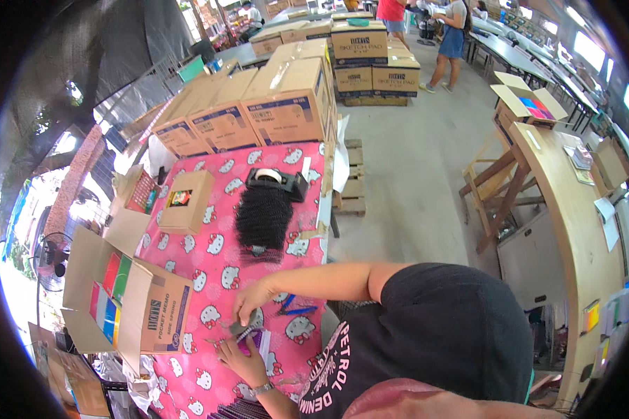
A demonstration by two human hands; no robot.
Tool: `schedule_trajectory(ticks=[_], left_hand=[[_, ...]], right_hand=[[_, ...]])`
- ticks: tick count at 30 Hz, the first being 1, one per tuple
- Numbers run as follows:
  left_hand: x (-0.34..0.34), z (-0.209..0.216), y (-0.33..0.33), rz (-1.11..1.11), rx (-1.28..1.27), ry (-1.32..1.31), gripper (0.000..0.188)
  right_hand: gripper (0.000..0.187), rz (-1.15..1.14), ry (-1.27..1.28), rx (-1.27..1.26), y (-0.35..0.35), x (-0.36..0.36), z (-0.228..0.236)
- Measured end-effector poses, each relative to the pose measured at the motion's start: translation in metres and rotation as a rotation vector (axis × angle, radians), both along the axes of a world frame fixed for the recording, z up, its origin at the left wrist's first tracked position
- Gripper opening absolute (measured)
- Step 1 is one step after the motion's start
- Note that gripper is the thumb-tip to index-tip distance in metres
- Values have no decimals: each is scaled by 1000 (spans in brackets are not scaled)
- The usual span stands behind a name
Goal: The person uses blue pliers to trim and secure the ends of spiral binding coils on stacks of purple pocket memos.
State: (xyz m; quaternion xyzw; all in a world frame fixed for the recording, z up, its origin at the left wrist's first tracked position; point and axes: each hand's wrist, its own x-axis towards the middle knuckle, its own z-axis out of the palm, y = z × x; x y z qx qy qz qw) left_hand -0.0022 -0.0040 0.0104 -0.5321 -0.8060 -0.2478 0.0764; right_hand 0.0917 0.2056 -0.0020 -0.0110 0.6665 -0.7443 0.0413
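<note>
At the lower middle of the pink cartoon-print tabletop, a small purple notepad [261, 342] with white pages lies by my left hand [242, 359], whose fingers are bent over its edge. A wristwatch is on that wrist. Just beyond it, my right hand [250, 304] reaches down with its fingers pinched at the notepad's upper edge. Something small and greyish shows under those fingertips, too blurred to name. Blue slim pen-like tools [297, 307] lie right of my right hand. Farther up rests a pile of black spiral binding coils [264, 218], with a black tape dispenser [278, 180] behind it.
An open carton [162, 311] of colourful notepads stands at the left. A small brown box [186, 202] sits on the pink tabletop [220, 255]. Large cartons [286, 105] line the far edge. A wooden bench [562, 181] stands right; people stand far back.
</note>
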Motion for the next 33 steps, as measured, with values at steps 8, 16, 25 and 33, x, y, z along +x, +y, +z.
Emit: schedule_trajectory(ticks=[8, 16, 25, 33], left_hand=[[-4, -3, -3, -79, 53, 32, 43], [-9, -16, -6, -36, 51, 39, 45], [-11, 0, -7, -100, 58, -60, 37], [-18, -3, -8, -146, 107, -25, 37]], right_hand=[[24, 22, -19, -704, -15, 23, 52], [38, 130, 33, -417, -11, 3, 29], [31, 47, 40, 336, -11, -14, 27], [33, 79, 3, -47, -14, -27, 15]])
